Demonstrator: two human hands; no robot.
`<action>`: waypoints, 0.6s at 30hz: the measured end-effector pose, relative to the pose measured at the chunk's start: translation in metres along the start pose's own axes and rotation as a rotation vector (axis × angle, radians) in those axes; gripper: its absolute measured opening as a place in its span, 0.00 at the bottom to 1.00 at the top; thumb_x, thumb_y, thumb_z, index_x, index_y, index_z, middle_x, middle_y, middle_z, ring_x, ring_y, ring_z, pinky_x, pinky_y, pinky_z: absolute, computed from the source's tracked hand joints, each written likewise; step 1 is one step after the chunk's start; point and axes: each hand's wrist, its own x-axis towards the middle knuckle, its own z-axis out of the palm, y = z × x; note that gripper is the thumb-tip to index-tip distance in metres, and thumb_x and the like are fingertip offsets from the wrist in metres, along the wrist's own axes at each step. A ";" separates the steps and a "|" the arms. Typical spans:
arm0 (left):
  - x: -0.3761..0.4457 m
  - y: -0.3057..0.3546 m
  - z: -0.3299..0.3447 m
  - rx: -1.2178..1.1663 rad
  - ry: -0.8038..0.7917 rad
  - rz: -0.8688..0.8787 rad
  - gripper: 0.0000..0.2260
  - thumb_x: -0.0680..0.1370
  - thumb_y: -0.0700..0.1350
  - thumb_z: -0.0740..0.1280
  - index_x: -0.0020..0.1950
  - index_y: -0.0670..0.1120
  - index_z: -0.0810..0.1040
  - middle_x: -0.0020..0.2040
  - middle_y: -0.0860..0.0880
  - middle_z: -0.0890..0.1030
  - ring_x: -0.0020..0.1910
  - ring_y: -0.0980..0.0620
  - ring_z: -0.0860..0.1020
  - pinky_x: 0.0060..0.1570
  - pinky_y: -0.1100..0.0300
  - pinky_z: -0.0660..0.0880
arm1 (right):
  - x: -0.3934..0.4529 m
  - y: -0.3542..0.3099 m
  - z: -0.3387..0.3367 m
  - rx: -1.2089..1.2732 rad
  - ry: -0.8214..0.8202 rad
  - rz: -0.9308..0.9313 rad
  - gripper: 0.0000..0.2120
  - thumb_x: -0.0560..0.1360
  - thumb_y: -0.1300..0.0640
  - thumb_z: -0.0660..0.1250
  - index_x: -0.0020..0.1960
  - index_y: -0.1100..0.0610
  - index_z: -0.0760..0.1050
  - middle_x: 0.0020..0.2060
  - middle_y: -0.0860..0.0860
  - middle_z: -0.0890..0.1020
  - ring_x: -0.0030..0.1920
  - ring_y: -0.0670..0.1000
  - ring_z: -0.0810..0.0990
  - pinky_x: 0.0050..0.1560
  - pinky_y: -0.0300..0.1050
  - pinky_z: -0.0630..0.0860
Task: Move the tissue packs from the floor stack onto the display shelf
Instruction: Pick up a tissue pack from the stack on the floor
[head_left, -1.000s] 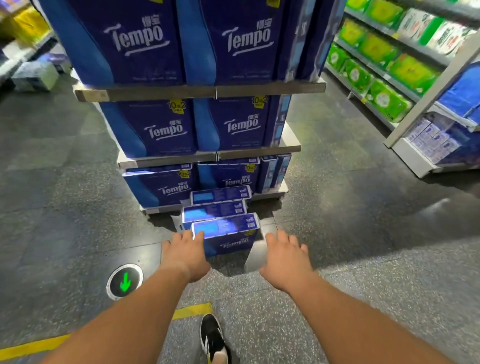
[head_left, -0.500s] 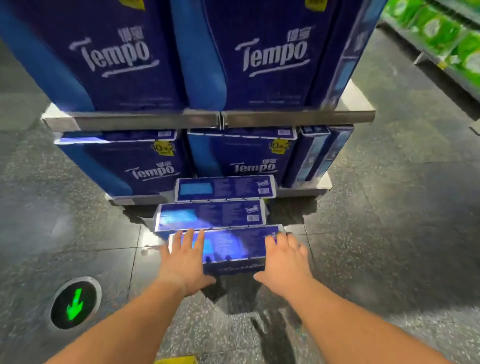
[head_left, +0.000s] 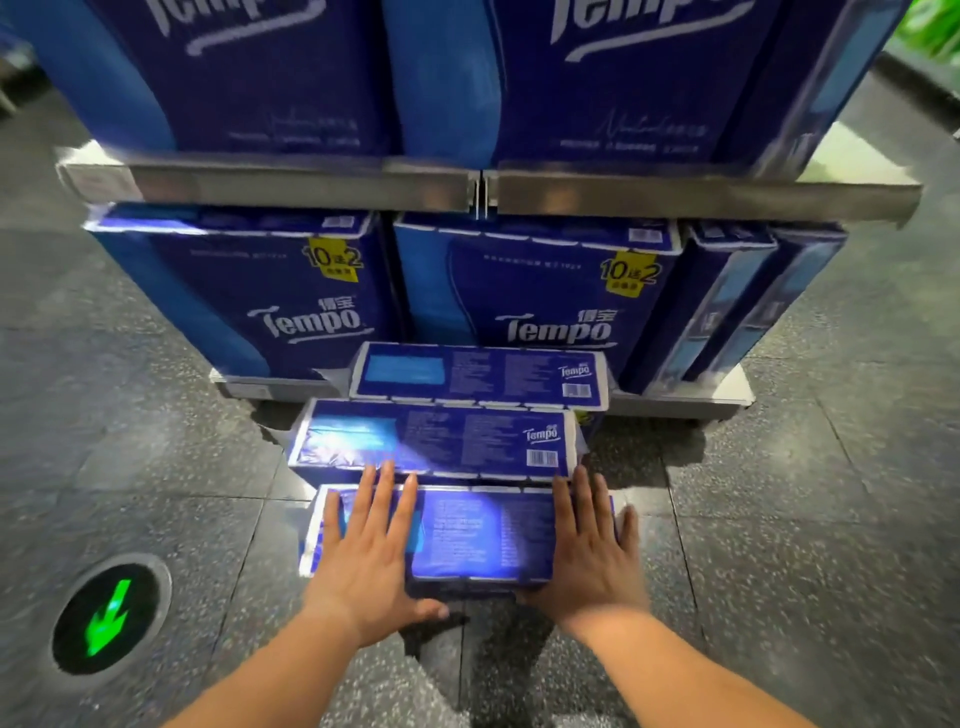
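Three dark blue Tempo tissue packs stand in a row on the floor in front of the display shelf (head_left: 696, 200). The nearest pack (head_left: 472, 535) has both my hands on its top. My left hand (head_left: 371, 551) lies flat on its left part with fingers straight, thumb at the front edge. My right hand (head_left: 587, 545) lies flat on its right part, fingers straight. Behind it stand the middle pack (head_left: 441, 436) and the far pack (head_left: 478, 374), which touches the shelf's base. Large Tempo packs (head_left: 291, 296) fill the shelf's lower and upper levels.
A round green arrow light (head_left: 106, 616) is set in the dark speckled floor at the lower left. The metal edge of the upper shelf level juts out above the floor packs. Green packs (head_left: 935, 26) show at the top right corner.
I have come closer and lower to the floor packs. Both hands have slid forward from the nearest pack's front edge onto its top.
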 end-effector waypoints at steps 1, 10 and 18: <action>0.000 -0.002 0.002 0.008 -0.011 -0.004 0.65 0.53 0.83 0.55 0.82 0.46 0.49 0.81 0.40 0.55 0.80 0.40 0.49 0.73 0.34 0.46 | -0.001 0.000 0.000 -0.012 -0.021 0.007 0.63 0.67 0.27 0.64 0.75 0.52 0.20 0.75 0.52 0.25 0.75 0.56 0.24 0.74 0.64 0.29; -0.005 -0.002 0.002 -0.017 0.063 0.012 0.61 0.49 0.59 0.82 0.77 0.44 0.61 0.64 0.41 0.74 0.65 0.39 0.69 0.62 0.37 0.64 | -0.014 -0.014 -0.013 -0.127 -0.094 0.080 0.53 0.77 0.51 0.67 0.78 0.51 0.25 0.80 0.56 0.36 0.80 0.59 0.36 0.75 0.64 0.35; -0.007 -0.007 -0.033 0.032 0.024 0.044 0.52 0.65 0.65 0.74 0.80 0.50 0.50 0.72 0.45 0.63 0.73 0.41 0.58 0.74 0.36 0.46 | -0.026 -0.027 -0.044 -0.181 -0.071 0.077 0.56 0.69 0.43 0.75 0.80 0.51 0.38 0.76 0.55 0.55 0.77 0.60 0.50 0.75 0.67 0.43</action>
